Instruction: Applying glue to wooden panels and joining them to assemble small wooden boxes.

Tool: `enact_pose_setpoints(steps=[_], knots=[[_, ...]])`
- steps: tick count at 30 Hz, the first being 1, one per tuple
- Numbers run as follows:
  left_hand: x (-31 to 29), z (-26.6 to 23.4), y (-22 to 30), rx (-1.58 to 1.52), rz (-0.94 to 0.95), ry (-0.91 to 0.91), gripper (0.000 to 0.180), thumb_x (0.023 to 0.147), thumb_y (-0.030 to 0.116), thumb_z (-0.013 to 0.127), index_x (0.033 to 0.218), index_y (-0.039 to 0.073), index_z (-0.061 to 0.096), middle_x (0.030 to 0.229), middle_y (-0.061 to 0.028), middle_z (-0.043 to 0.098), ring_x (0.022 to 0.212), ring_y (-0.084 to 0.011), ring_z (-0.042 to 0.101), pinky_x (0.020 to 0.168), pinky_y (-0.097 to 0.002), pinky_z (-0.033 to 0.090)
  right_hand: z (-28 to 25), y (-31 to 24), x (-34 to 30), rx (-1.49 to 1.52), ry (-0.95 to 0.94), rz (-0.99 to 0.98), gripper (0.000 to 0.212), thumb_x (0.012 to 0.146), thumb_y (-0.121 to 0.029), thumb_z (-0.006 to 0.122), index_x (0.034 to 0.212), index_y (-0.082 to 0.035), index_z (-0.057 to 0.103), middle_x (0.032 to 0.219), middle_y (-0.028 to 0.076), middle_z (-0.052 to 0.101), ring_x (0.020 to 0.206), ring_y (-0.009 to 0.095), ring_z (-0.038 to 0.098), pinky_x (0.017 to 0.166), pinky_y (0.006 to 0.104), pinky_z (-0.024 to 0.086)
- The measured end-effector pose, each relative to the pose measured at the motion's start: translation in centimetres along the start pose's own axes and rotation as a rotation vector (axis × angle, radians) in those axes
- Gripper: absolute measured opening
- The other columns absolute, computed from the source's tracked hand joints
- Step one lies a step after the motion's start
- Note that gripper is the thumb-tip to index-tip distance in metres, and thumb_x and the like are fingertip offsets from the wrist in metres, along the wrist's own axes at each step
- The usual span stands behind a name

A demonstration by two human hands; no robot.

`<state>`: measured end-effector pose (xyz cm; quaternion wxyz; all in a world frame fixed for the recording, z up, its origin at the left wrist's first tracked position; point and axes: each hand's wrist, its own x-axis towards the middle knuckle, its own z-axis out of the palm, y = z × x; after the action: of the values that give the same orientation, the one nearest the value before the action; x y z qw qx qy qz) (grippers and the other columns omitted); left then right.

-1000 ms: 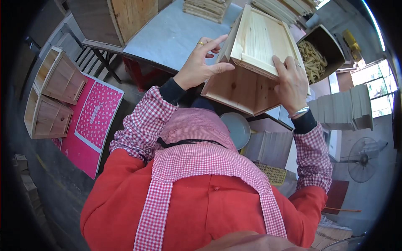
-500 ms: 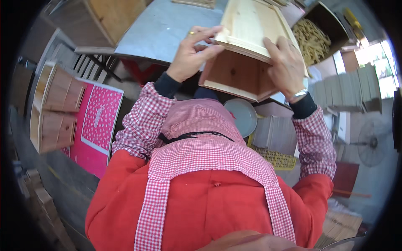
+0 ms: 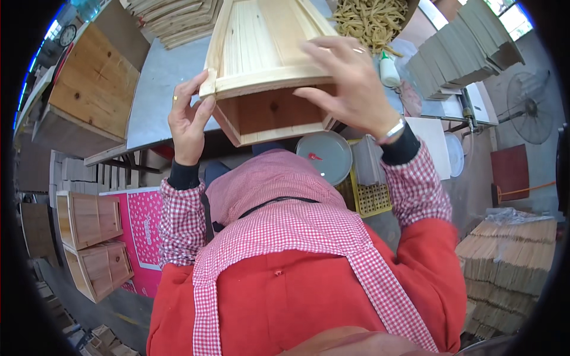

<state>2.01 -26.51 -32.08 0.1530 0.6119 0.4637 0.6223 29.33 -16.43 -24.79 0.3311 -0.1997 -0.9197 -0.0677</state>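
A pale wooden box (image 3: pixel 273 81) lies before me at the table's near edge, its open side towards me and its reddish-brown inside showing. My left hand (image 3: pixel 190 121) is closed at its near left corner, thumb and forefinger pinching a small end of wood there. Over the box's right side is my right hand (image 3: pixel 353 86), blurred, with thumb and fingers spread apart on either side of the front edge. Whether it touches the wood I cannot tell.
Curled wood strips (image 3: pixel 371 21) fill a container behind the box. A white glue bottle (image 3: pixel 389 72) and stacked grey boards (image 3: pixel 463 50) stand to the right. At left are a large wooden box (image 3: pixel 92 80) and two smaller boxes (image 3: pixel 95 221). A round grey basin (image 3: pixel 325 155) sits below.
The view has swung to the right. My left hand still pinches the box's corner. My right fingers have lifted from the box's top and spread.
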Motion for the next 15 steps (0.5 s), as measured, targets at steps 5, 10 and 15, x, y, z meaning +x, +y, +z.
enact_pose_setpoints(steps=[5,10,15], knots=[[0.3,0.1,0.4,0.109,0.055,-0.030,0.039,0.087,0.002,0.057,0.126,0.002,0.055,0.127,-0.0114,0.051,0.118,-0.0205,0.047,0.102,-0.0314,0.035,1.8,4.4,-5.9,0.548,0.207,0.306,0.055,0.080,-0.017,0.070,0.130,-0.005,0.052,0.128,0.017,0.054,0.118,0.026,0.052,0.099,0.0332,0.041],[0.1,-0.4,0.2,-0.022,-0.063,-0.074,0.041,0.090,0.004,0.053,0.130,0.003,0.050,0.144,-0.0176,0.038,0.132,-0.0256,0.037,0.109,-0.0366,0.028,3.3,5.1,-6.7,0.784,0.235,0.388,0.051,0.082,-0.010,0.067,0.130,-0.003,0.052,0.126,0.014,0.057,0.110,0.024,0.057,0.095,0.0316,0.045],[-0.8,-0.2,0.0,-0.005,-0.121,-0.037,0.046,0.094,0.014,0.050,0.137,0.001,0.040,0.148,-0.0200,0.030,0.136,-0.0283,0.032,0.111,-0.0394,0.026,2.5,6.0,-5.8,0.959,0.168,0.411,0.040,0.090,-0.009,0.057,0.129,0.001,0.052,0.127,0.014,0.056,0.114,0.023,0.056,0.093,0.0299,0.046]])
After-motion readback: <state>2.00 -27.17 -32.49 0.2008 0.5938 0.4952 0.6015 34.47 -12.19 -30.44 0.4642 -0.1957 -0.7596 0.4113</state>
